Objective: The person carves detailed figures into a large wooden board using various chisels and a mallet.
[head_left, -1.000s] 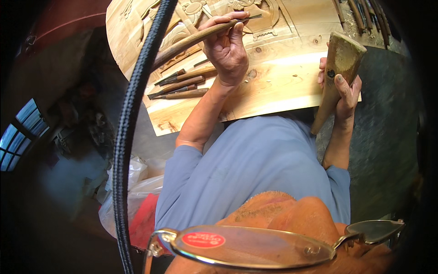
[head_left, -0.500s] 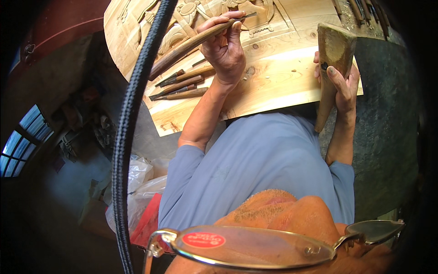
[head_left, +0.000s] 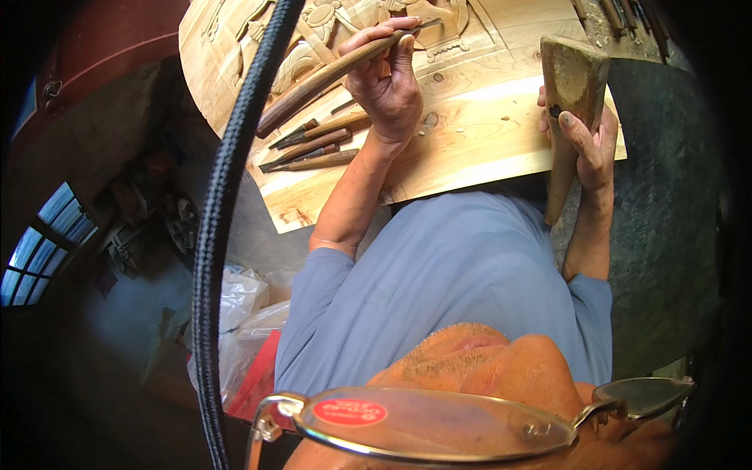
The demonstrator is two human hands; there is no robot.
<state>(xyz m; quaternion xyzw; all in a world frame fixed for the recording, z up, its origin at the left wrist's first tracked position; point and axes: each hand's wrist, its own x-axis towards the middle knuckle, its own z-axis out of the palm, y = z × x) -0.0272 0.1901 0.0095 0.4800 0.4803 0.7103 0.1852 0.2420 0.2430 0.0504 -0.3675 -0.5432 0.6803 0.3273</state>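
My left hand (head_left: 388, 86) is closed round a wood-handled carving chisel (head_left: 333, 72), held slantwise with its metal tip toward the carved relief (head_left: 321, 31) at the far side of the board. On the right, my right hand (head_left: 591, 145) grips a wooden mallet (head_left: 576, 82); its thick head points away from me and its handle slopes down toward my body. The pale wooden board (head_left: 486, 145) lies in front of me, flat and plain along its near part. Whether the chisel tip touches the wood I cannot tell.
Several more chisels (head_left: 317, 149) lie on the board beside my left forearm. Other tools (head_left: 627, 16) stand among wood chips at the far right. A black braided cable (head_left: 215, 211) crosses the view on the left. Clear plastic bags (head_left: 243, 313) sit low at the left.
The mallet head has tipped slightly to the left and away from me. My left hand and the chisel stay nearly where they were.
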